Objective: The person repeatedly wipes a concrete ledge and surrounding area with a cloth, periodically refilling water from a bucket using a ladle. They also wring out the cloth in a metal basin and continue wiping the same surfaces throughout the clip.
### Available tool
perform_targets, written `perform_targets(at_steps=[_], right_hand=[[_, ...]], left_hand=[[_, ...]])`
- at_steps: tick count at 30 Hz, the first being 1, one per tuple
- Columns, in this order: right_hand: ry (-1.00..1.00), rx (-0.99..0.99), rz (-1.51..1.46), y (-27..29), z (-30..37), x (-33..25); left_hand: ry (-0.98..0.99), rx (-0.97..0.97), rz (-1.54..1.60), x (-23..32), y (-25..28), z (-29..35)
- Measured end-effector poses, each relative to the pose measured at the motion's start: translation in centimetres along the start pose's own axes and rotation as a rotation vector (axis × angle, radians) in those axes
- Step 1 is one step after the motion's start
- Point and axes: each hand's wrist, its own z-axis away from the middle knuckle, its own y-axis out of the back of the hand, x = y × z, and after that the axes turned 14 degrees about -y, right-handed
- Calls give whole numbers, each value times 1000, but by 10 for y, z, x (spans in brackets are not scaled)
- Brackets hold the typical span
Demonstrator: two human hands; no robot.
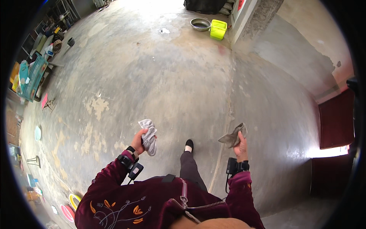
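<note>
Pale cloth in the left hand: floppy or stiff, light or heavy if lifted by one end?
Probably floppy: the pale cloth bunches in soft folds. Likely light too, since the left hand alone holds it up.

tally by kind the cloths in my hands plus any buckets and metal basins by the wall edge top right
Cloths: 2 (light grey cloth, left hand; grey-brown cloth, right hand)
Yellow-green bucket: 1
Metal basin: 1
Total: 4

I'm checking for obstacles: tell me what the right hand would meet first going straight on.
Ahead of the right hand and its brownish cloth, the way looks free over the floor; far off, the lime bucket or the wall might come first, depth being unclear.
</note>
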Motion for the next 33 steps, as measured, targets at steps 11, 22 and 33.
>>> perform_targets(at_steps=[11,22,33], right_hand=[[-227,11,275,-133,-359,-112],[-420,-259,656,-245,-573,-190],[-325,-439,1011,-379,-775,-139]], left_hand=[[-147,291,54,103,-64,-203],[-274,355,342,188,-62,-373],[-610,871,499,166,-38,-345]])
